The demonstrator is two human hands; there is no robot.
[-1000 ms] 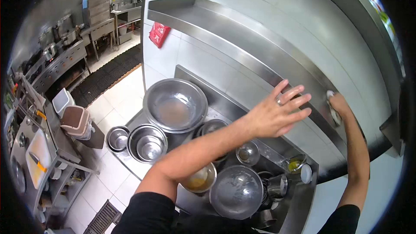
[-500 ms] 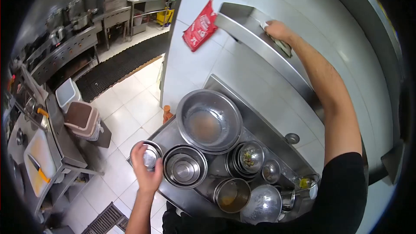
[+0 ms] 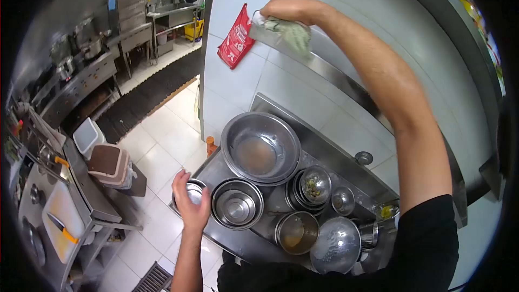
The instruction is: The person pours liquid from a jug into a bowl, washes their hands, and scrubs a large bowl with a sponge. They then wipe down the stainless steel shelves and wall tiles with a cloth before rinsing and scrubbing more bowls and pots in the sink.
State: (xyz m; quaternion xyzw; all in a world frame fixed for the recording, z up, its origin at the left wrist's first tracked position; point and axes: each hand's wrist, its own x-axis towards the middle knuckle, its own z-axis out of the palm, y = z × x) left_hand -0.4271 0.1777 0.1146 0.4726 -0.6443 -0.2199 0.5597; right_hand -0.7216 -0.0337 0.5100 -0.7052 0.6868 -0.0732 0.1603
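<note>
Tiled kitchen (image 3: 232, 89): left hand (image 3: 192, 205), fingers open, at steel table (image 3: 230, 239)'s left-corner bowl (image 3: 195, 190); right hand (image 3: 289, 10)'s fingers grip cloth (image 3: 295, 35) by red lettered packet (image 3: 236, 38).

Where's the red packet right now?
In the head view, the red packet is upper left of centre, against the white wall, beside the shelf's left end.

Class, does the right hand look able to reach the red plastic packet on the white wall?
Probably yes: the right hand is near the packet, the way between looks free, though it grips a pale green cloth.

large bowl (image 3: 260, 148) behind pot (image 3: 297, 232) | both on counter (image 3: 227, 241)
</note>
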